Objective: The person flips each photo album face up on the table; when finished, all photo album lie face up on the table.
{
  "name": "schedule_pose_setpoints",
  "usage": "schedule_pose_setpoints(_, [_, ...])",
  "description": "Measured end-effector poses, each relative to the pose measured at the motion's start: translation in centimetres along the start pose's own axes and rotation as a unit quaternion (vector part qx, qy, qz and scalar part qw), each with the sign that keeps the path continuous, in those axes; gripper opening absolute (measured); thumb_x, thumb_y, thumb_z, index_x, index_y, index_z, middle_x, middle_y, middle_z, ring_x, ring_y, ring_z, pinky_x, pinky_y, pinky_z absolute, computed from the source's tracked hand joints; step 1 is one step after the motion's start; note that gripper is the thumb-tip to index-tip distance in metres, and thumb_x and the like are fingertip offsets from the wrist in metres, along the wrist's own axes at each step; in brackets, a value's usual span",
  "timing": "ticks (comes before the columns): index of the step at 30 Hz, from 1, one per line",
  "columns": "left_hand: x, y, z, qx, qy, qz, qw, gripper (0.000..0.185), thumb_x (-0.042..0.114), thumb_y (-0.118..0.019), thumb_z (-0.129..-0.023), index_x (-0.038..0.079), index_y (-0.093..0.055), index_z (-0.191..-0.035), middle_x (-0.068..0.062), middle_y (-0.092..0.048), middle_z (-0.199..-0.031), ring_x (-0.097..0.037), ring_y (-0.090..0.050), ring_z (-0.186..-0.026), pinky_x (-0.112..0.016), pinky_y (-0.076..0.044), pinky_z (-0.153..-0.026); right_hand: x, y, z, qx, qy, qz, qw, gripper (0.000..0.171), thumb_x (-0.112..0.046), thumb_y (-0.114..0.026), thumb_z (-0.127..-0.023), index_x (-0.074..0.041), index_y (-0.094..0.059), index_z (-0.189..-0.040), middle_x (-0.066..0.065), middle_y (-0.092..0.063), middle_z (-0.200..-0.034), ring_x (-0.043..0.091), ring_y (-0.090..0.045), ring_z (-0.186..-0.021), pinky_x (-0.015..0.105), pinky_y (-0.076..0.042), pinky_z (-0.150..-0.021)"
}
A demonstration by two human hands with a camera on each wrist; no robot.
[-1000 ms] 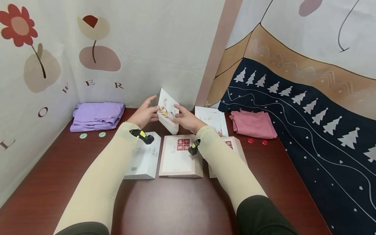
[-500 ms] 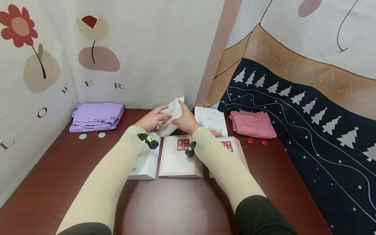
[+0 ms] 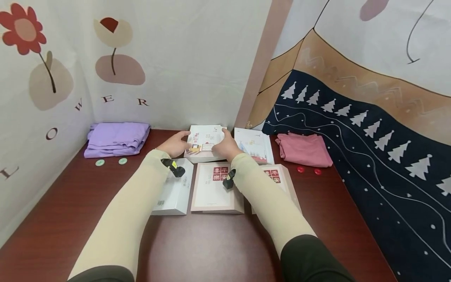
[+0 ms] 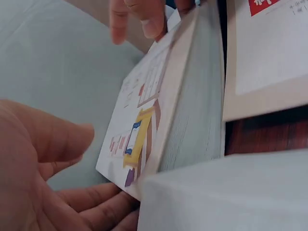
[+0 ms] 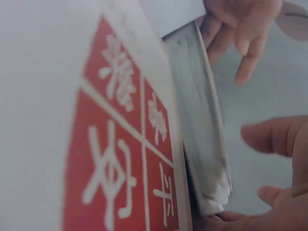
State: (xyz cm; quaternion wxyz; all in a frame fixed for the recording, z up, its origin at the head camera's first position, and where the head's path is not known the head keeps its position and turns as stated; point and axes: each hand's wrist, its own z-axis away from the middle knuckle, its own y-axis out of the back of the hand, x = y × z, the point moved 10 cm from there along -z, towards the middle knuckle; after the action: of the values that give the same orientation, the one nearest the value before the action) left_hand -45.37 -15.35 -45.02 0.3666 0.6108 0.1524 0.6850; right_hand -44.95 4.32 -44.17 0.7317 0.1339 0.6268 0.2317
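Head: shows illustrated white book face up behind red-stamped book, between loosely spread left hand and right hand | Wrists only: show thumbs clear of cover | Right wrist only: shows rumpled corner.

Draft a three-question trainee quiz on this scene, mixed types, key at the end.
1. What colour is the folded cloth just behind the two red buttons?
2. True or false: the left hand rests on the purple cloth.
3. How many front-row books show red character squares? A) one B) two C) three

Key
1. Pink.
2. False; it is at the left side of the white book between both hands.
3. B: the middle book and the right-hand book.
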Motion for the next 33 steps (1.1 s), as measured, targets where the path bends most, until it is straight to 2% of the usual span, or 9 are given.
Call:
schedule_pose_setpoints(4, [-0.2, 0.0, 0.7, -0.004, 0.001, 0.031, 0.9995, 0.071, 0.018, -0.052, -0.107, 0.006, -0.019, -0.168, -0.027, -0.041, -0.162, -0.04, -0.048, -0.145, -0.054, -0.036, -0.122, 0.4, -0.5, -0.1, -0.026, -0.012, -0.035, 0.999, 0.096, -0.01, -0.075, -0.093, -0.021, -0.018, -0.17, 0.016, -0.029, -0.172, 0.036, -0.039, -0.152, 0.049, -0.04, -0.12])
schedule_pose_setpoints(6, [-0.2, -0.3, 0.9, -0.007, -0.004, 0.054, 0.9985, 0.071, 0.015, -0.051, -0.107, 0.006, -0.017, -0.169, -0.029, -0.04, -0.161, -0.041, -0.045, -0.148, -0.055, -0.037, -0.122, 0.6, -0.3, -0.2, -0.022, -0.014, -0.039, 0.999, 0.093, -0.013, -0.075, -0.095, -0.02, -0.019, -0.17, 0.014, -0.027, -0.173, 0.036, -0.032, -0.156, 0.049, -0.035, -0.125])
schedule_pose_setpoints(9, [-0.2, -0.2, 1.9, 0.002, -0.016, 0.077, 0.9969, 0.071, 0.013, -0.051, -0.108, 0.007, -0.015, -0.169, -0.03, -0.034, -0.165, -0.043, -0.036, -0.153, -0.057, -0.035, -0.123, 0.7, 0.3, 0.0, -0.005, -0.01, -0.052, 0.999, 0.088, -0.015, -0.074, -0.097, -0.018, -0.024, -0.169, 0.014, -0.028, -0.173, 0.036, -0.031, -0.157, 0.05, -0.032, -0.126])
schedule_pose_setpoints(12, [-0.1, 0.5, 3.7, 0.02, -0.037, 0.078, 0.9961, 0.07, 0.014, -0.052, -0.109, 0.007, -0.016, -0.169, -0.031, -0.031, -0.166, -0.045, -0.032, -0.155, -0.06, -0.034, -0.123, 0.2, 0.6, 0.9, 0.0, -0.001, -0.055, 0.998, 0.084, -0.018, -0.073, -0.098, -0.019, -0.026, -0.168, 0.016, -0.032, -0.171, 0.036, -0.033, -0.156, 0.051, -0.034, -0.125])
schedule_pose_setpoints(17, [-0.4, 2.5, 7.7, 0.051, -0.062, 0.074, 0.994, 0.069, 0.015, -0.053, -0.109, 0.006, -0.019, -0.168, -0.033, -0.032, -0.165, -0.049, -0.033, -0.153, -0.061, -0.031, -0.123, -1.1, -0.1, 4.0, -0.038, 0.024, -0.057, 0.997, 0.083, -0.025, -0.075, -0.098, -0.025, -0.029, -0.167, 0.02, -0.037, -0.167, 0.04, -0.04, -0.151, 0.054, -0.039, -0.121])
schedule_pose_setpoints(22, [-1.9, 3.1, 11.5, 0.063, -0.056, 0.088, 0.9925, 0.068, 0.009, -0.05, -0.109, 0.007, -0.019, -0.169, -0.034, -0.033, -0.164, -0.052, -0.035, -0.151, -0.063, -0.031, -0.123, -1.8, -1.9, 7.2, -0.088, 0.044, -0.05, 0.994, 0.082, -0.029, -0.078, -0.097, -0.027, -0.034, -0.165, 0.019, -0.043, -0.163, 0.037, -0.052, -0.142, 0.052, -0.049, -0.112])
schedule_pose_setpoints(25, [-3.2, 3.1, 13.3, 0.068, -0.052, 0.089, 0.9924, 0.067, 0.004, -0.049, -0.108, 0.005, -0.019, -0.168, -0.036, -0.037, -0.16, -0.054, -0.037, -0.148, -0.066, -0.032, -0.12, -2.1, -3.2, 9.1, -0.127, 0.053, -0.075, 0.988, 0.083, -0.027, -0.08, -0.095, -0.023, -0.034, -0.165, 0.021, -0.044, -0.161, 0.036, -0.056, -0.136, 0.053, -0.053, -0.106])
schedule_pose_setpoints(28, [-4.7, 3.1, 14.8, 0.069, -0.038, 0.077, 0.9939, 0.066, 0.004, -0.048, -0.108, 0.004, -0.019, -0.168, -0.039, -0.038, -0.157, -0.057, -0.038, -0.145, -0.069, -0.035, -0.116, -2.4, -4.4, 10.4, -0.154, 0.062, -0.099, 0.981, 0.083, -0.024, -0.081, -0.095, -0.019, -0.036, -0.164, 0.024, -0.045, -0.16, 0.035, -0.058, -0.133, 0.053, -0.054, -0.104])
schedule_pose_setpoints(33, [-7.2, 3.0, 16.4, 0.064, 0.007, 0.067, 0.9956, 0.066, 0.005, -0.046, -0.108, 0.001, -0.017, -0.167, -0.042, -0.032, -0.158, -0.06, -0.036, -0.145, -0.072, -0.036, -0.113, -2.7, -6.2, 12.0, -0.178, 0.07, -0.103, 0.976, 0.081, -0.024, -0.081, -0.094, -0.017, -0.039, -0.162, 0.025, -0.046, -0.157, 0.037, -0.059, -0.133, 0.053, -0.055, -0.104])
